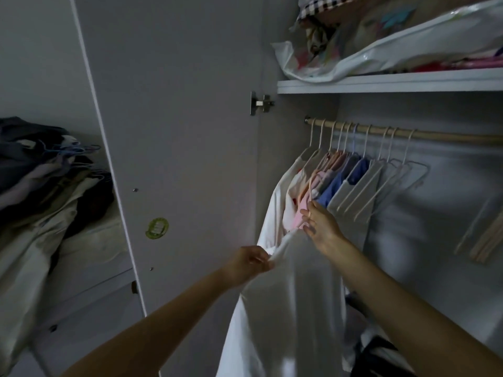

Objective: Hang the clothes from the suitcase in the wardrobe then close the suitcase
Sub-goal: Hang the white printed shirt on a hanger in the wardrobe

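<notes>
Hanging step underway, judging by the scene. Left hand (249, 263) pinches the shoulder edge of a white garment (288, 300) at 6 o'clock in frame, inside the wardrobe. Right hand (321, 223), fingers loosely curled at a pink hanger (306, 202); real grip? can't tell. Rail (435, 135) at 1 o'clock w/ hung clothes. Next probably: get hook on rail, release, fetch more. Suitcase not in view.

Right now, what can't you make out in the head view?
- Suitcase: out of frame.
- White garment: lower part cut by the bottom edge; its hanger hidden by cloth and right hand.
- Left hand fingertips: buried in the fabric.
- Rail: right end cut by the frame edge.
- Clothes pile: dim, items indistinct.
</notes>
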